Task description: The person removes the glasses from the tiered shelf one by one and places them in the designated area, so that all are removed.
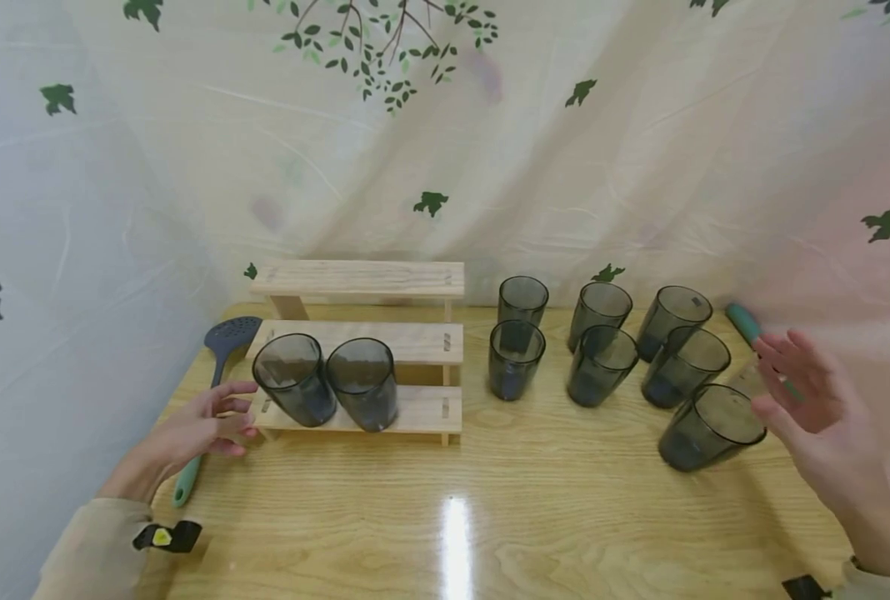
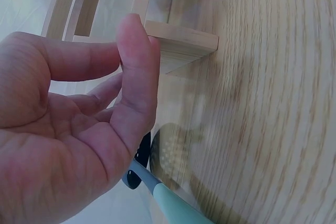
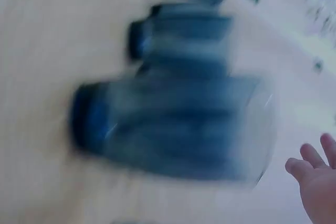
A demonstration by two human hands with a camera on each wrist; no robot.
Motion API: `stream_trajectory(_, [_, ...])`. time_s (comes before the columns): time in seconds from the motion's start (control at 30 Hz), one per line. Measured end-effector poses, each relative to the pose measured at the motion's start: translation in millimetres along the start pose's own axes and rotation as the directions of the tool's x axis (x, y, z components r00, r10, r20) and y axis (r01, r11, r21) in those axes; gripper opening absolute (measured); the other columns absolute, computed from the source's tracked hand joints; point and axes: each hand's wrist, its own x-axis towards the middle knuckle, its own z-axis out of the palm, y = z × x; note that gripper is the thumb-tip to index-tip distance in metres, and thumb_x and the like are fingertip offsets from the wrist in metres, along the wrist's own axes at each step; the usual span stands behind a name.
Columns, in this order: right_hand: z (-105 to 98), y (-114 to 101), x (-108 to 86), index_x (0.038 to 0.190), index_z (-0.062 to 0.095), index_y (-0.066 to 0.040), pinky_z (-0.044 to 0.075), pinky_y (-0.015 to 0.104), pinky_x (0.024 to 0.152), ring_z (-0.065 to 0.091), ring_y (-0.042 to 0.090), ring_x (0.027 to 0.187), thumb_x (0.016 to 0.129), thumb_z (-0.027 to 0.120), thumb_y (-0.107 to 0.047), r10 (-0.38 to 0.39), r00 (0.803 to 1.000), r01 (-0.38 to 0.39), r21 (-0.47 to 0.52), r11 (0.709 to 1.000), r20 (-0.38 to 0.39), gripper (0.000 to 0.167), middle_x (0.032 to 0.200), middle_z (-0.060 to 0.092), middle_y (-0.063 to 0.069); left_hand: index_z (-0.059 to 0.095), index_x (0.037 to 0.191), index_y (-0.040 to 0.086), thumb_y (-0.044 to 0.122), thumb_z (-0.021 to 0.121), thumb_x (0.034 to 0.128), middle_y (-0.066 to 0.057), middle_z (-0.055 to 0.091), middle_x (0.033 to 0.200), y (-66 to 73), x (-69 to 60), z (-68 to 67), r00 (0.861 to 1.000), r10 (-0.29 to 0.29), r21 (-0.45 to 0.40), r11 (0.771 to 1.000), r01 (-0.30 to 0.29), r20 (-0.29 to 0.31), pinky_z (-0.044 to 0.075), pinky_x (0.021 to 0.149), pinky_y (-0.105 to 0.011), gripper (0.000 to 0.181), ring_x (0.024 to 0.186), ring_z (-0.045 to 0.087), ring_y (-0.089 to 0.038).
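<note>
My left hand [image 1: 208, 425] is beside the left end of a small three-step wooden rack [image 1: 362, 279], fingers loosely bent around nothing. Two smoky grey drinking glasses [image 1: 295, 383] stand side by side on the rack's lowest step. On the right, my right hand [image 1: 827, 417] is spread with fingers apart. It is nearest the front-right glass [image 1: 703, 437], which fills the middle of the right wrist view but is blurred there; whether the thumb touches its rim I cannot tell. Several matching glasses [image 1: 516, 367] stand upright in two rows behind it.
A slotted turner [image 1: 233, 333] with a green handle lies left of the rack, partly under my left forearm. Another green-handled utensil [image 1: 742, 321] lies at the right edge, mostly hidden by my right hand. A leaf-patterned curtain [image 1: 385, 167] hangs behind the wooden table [image 1: 355, 533].
</note>
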Motion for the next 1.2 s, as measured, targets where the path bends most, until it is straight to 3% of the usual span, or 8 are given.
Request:
stream_trajectory(0.1, [32, -4, 18.7, 0.153, 0.025, 0.013, 0.035, 0.031, 0.115, 0.036, 0.030, 0.145, 0.087, 0.067, 0.019, -0.117, 0.992, 0.110, 0.134, 0.985, 0.040, 0.078, 0.155, 0.036, 0.026, 0.019, 0.154, -0.007, 0.006, 0.060, 0.1010, -0.028, 0.042, 0.130, 0.6, 0.6, 0.5, 1.000, 0.000, 0.004, 1.000, 0.000, 0.001, 0.061, 0.075, -0.041, 0.068, 0.099, 0.066, -0.025])
stream_trajectory(0.2, [66, -4, 36.4, 0.153, 0.024, 0.012, 0.034, 0.035, 0.116, 0.034, 0.034, 0.146, 0.086, 0.069, 0.018, -0.186, 0.977, 0.160, 0.213, 0.964, 0.108, 0.081, 0.157, 0.032, 0.028, 0.018, 0.154, -0.007, 0.007, 0.060, 0.1011, -0.029, 0.041, 0.131, 0.9, 1.1, 0.2, 1.000, 0.004, 0.005, 1.000, -0.004, 0.004, 0.061, 0.075, -0.042, 0.069, 0.099, 0.066, -0.025])
stream_trajectory(0.33, [107, 3, 54.0, 0.155, 0.023, 0.010, 0.034, 0.037, 0.116, 0.034, 0.035, 0.145, 0.088, 0.074, 0.006, -0.192, 0.966, 0.166, 0.154, 0.974, 0.172, 0.084, 0.157, 0.032, 0.027, 0.018, 0.154, -0.008, 0.007, 0.060, 0.1013, -0.030, 0.041, 0.131, 0.7, 0.1, -1.6, 1.000, 0.008, 0.006, 1.000, -0.008, 0.001, 0.061, 0.075, -0.042, 0.069, 0.099, 0.066, -0.025])
stream_trajectory(0.5, [160, 18, 71.8, 0.159, 0.019, 0.003, 0.034, 0.042, 0.116, 0.032, 0.038, 0.145, 0.089, 0.079, -0.013, -0.098, 0.965, 0.093, 0.032, 0.995, 0.245, 0.094, 0.160, 0.030, 0.022, 0.017, 0.155, -0.008, 0.006, 0.060, 0.1015, -0.031, 0.041, 0.133, -1.2, -1.8, -3.0, 1.000, 0.002, 0.014, 1.000, -0.002, 0.002, 0.061, 0.075, -0.042, 0.069, 0.099, 0.066, -0.024])
stream_trajectory(0.7, [224, 33, 86.7, 0.164, 0.016, -0.014, 0.034, 0.046, 0.116, 0.030, 0.031, 0.148, 0.085, 0.081, -0.035, 0.062, 0.936, -0.043, -0.062, 0.997, 0.345, 0.104, 0.164, 0.027, 0.009, 0.017, 0.155, -0.008, 0.007, 0.060, 0.1016, -0.029, 0.042, 0.131, -1.8, -1.1, -1.3, 1.000, -0.002, 0.008, 1.000, 0.002, 0.006, 0.061, 0.075, -0.042, 0.070, 0.099, 0.066, -0.024])
stream_trajectory(0.9, [274, 57, 94.1, 0.162, 0.019, -0.032, 0.035, 0.043, 0.116, 0.030, 0.017, 0.149, 0.080, 0.083, -0.049, 0.265, 0.874, -0.247, -0.096, 0.964, 0.407, 0.106, 0.163, 0.028, -0.011, 0.017, 0.155, -0.008, 0.007, 0.059, 0.1021, -0.029, 0.042, 0.131, -0.3, 0.0, -0.3, 1.000, 0.006, 0.009, 1.000, -0.006, 0.010, 0.061, 0.075, -0.041, 0.069, 0.099, 0.066, -0.024])
stream_trajectory(1.07, [304, 80, 91.7, 0.161, 0.021, -0.036, 0.038, 0.042, 0.114, 0.032, 0.012, 0.146, 0.077, 0.086, -0.051, 0.404, 0.821, -0.351, -0.200, 0.915, 0.404, 0.107, 0.160, 0.031, -0.014, 0.017, 0.155, -0.008, 0.007, 0.059, 0.1023, -0.029, 0.042, 0.131, -0.8, 0.0, -0.2, 1.000, 0.006, 0.008, 1.000, -0.006, 0.009, 0.061, 0.075, -0.042, 0.069, 0.099, 0.066, -0.024])
stream_trajectory(1.2, [319, 93, 86.5, 0.162, 0.020, -0.030, 0.040, 0.044, 0.111, 0.036, 0.010, 0.143, 0.078, 0.089, -0.041, 0.442, 0.801, -0.379, -0.229, 0.897, 0.403, 0.109, 0.163, 0.030, -0.006, 0.017, 0.154, -0.008, 0.007, 0.058, 0.1023, -0.029, 0.043, 0.130, -0.5, 0.2, -0.6, 1.000, 0.009, 0.008, 1.000, -0.009, 0.009, 0.061, 0.075, -0.042, 0.068, 0.098, 0.066, -0.024])
